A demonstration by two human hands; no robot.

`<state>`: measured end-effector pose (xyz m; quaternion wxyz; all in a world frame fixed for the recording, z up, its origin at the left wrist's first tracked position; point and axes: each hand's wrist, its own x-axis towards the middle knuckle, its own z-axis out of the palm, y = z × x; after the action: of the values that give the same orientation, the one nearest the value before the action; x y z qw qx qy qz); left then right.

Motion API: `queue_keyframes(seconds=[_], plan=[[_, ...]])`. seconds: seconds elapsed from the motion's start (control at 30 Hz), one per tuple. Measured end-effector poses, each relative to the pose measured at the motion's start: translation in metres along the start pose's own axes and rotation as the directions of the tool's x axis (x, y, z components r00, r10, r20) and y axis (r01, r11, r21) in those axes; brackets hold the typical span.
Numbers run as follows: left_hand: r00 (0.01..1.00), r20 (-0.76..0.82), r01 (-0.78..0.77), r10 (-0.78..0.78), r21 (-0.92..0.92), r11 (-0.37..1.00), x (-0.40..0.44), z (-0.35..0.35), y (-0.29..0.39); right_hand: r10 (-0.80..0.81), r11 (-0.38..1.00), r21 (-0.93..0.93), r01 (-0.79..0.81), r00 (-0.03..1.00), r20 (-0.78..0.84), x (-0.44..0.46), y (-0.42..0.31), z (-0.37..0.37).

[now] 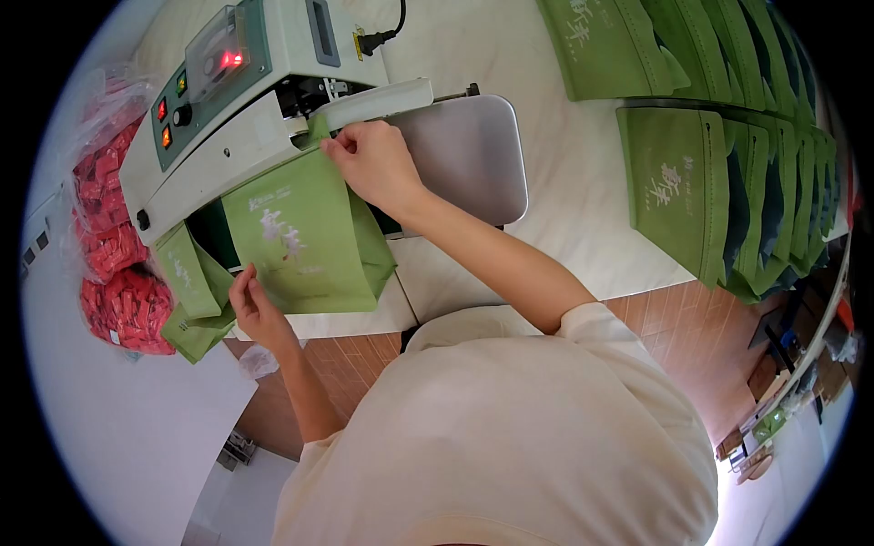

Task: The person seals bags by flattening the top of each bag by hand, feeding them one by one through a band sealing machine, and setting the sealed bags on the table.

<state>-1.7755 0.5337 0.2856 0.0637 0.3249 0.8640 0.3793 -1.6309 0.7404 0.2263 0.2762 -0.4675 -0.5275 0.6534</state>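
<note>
A green stand-up bag (pixel 300 241) with white lettering hangs with its upper edge in the slot of a band sealing machine (pixel 223 150). My right hand (pixel 378 164) pinches the bag's upper right corner beside the machine's light guard. Near the bag's lower left edge is my left hand (pixel 260 314), its fingers loosely curved and touching the edge, not visibly closed round it. Left of that hand, smaller-looking green bags (pixel 187 273) hang by the machine's outlet side, partly overlapping.
Rows of upright green bags (pixel 669 182) stand at the table's right. A silver metal plate (pixel 469 155) lies behind my right forearm. Clear plastic sacks of red packets (pixel 123 309) sit at the left. A black power cable (pixel 387 36) plugs into the machine.
</note>
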Motion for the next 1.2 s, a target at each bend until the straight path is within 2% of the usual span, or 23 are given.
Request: queue_keyframes(seconds=[0.17, 0.33, 0.4, 0.43, 0.47, 0.5, 0.53, 0.57, 0.6, 0.63, 0.67, 0.7, 0.73, 0.8, 0.83, 0.9, 0.97, 1.03, 1.07, 1.13, 1.17, 1.2], plan=[[0.999, -0.027, -0.021, 0.021, 0.007, 1.000, -0.010, -0.013, -0.007, -0.009, 0.999, -0.031, 0.008, 1.000, -0.015, 0.002, 0.004, 0.014], [0.996, -0.067, 0.065, -0.063, 0.026, 0.998, -0.031, -0.035, -0.016, -0.010, 0.998, -0.069, 0.007, 0.999, -0.044, -0.003, 0.002, 0.026], [0.996, -0.065, 0.059, -0.057, 0.031, 0.998, -0.042, -0.047, -0.033, -0.132, 0.976, -0.194, 0.100, 0.978, -0.162, -0.005, 0.013, 0.035], [0.997, -0.072, 0.045, -0.042, 0.047, 0.998, -0.044, -0.061, -0.042, -0.088, 0.995, -0.057, 0.083, 0.990, -0.109, -0.010, 0.018, 0.031], [0.996, -0.090, 0.036, -0.029, 0.076, 0.996, -0.047, -0.070, -0.044, -0.149, 0.979, -0.141, 0.144, 0.989, -0.022, -0.008, 0.024, 0.025], [0.984, -0.148, 0.104, -0.096, 0.049, 0.993, -0.048, -0.076, -0.039, -0.062, 0.998, 0.014, 0.062, 0.998, -0.005, -0.019, 0.014, 0.017], [0.975, -0.198, 0.109, -0.101, 0.029, 0.994, -0.046, -0.087, -0.046, -0.044, 0.993, 0.114, 0.044, 0.999, -0.008, -0.022, 0.016, 0.019], [0.947, -0.260, 0.211, -0.190, 0.056, 0.976, -0.044, -0.104, -0.058, -0.012, 0.998, 0.054, 0.012, 1.000, -0.008, -0.036, -0.003, 0.015], [0.922, -0.341, 0.208, -0.184, 0.036, 0.977, -0.040, -0.116, -0.077, -0.050, 0.998, -0.025, 0.050, 0.999, 0.008, -0.045, -0.005, 0.014], [0.870, -0.443, 0.259, -0.215, 0.041, 0.965, -0.035, -0.131, -0.097, -0.040, 0.999, 0.028, 0.039, 0.999, 0.013, -0.058, -0.011, 0.017], [0.794, -0.544, 0.311, -0.270, -0.018, 0.950, -0.027, -0.147, -0.123, -0.128, 0.992, 0.013, 0.128, 0.991, 0.041, -0.068, -0.008, 0.021], [0.713, -0.622, 0.349, -0.324, -0.086, 0.933, -0.017, -0.161, -0.146, -0.144, 0.989, -0.022, 0.146, 0.987, 0.069, -0.084, -0.018, 0.025], [0.678, -0.656, 0.339, -0.331, -0.121, 0.933, -0.007, -0.170, -0.168, -0.166, 0.984, -0.054, 0.172, 0.982, 0.092, -0.098, -0.022, 0.030], [0.660, -0.711, 0.380, -0.244, 0.036, 0.924, 0.012, -0.185, -0.205, -0.213, 0.975, -0.040, 0.218, 0.971, 0.106, -0.126, -0.024, 0.047], [0.631, -0.732, 0.377, -0.256, 0.000, 0.926, 0.024, -0.191, -0.223, -0.243, 0.966, -0.060, 0.253, 0.960, 0.141, -0.140, -0.026, 0.059], [0.724, -0.495, 0.458, -0.481, -0.177, 0.871, 0.045, -0.200, -0.254, -0.280, 0.948, -0.090, 0.304, 0.936, 0.213, -0.163, -0.026, 0.088], [0.676, -0.212, 0.693, -0.705, -0.142, 0.707, 0.061, -0.187, -0.266, -0.318, 0.927, -0.114, 0.356, 0.911, 0.262, -0.180, -0.032, 0.126], [0.704, 0.111, 0.701, -0.701, -0.264, 0.662, 0.064, -0.191, -0.225, -0.290, 0.875, -0.261, 0.407, 0.874, 0.391, -0.191, -0.041, 0.166], [0.720, 0.115, 0.682, -0.684, -0.299, 0.668, 0.072, -0.192, -0.236, -0.320, 0.855, -0.273, 0.440, 0.864, 0.390, -0.194, -0.041, 0.188], [0.722, 0.193, 0.691, -0.664, -0.230, 0.685, 0.084, -0.188, -0.263, -0.348, 0.822, -0.307, 0.480, 0.849, 0.398, -0.193, -0.034, 0.227], [0.724, 0.192, 0.688, -0.662, -0.266, 0.675, 0.083, -0.192, -0.276, -0.360, 0.801, -0.322, 0.505, 0.835, 0.415, -0.190, -0.033, 0.244], [0.736, 0.158, 0.666, -0.658, -0.344, 0.662, 0.078, -0.200, -0.284, -0.302, 0.823, -0.341, 0.454, 0.858, 0.415, -0.189, -0.030, 0.260]])
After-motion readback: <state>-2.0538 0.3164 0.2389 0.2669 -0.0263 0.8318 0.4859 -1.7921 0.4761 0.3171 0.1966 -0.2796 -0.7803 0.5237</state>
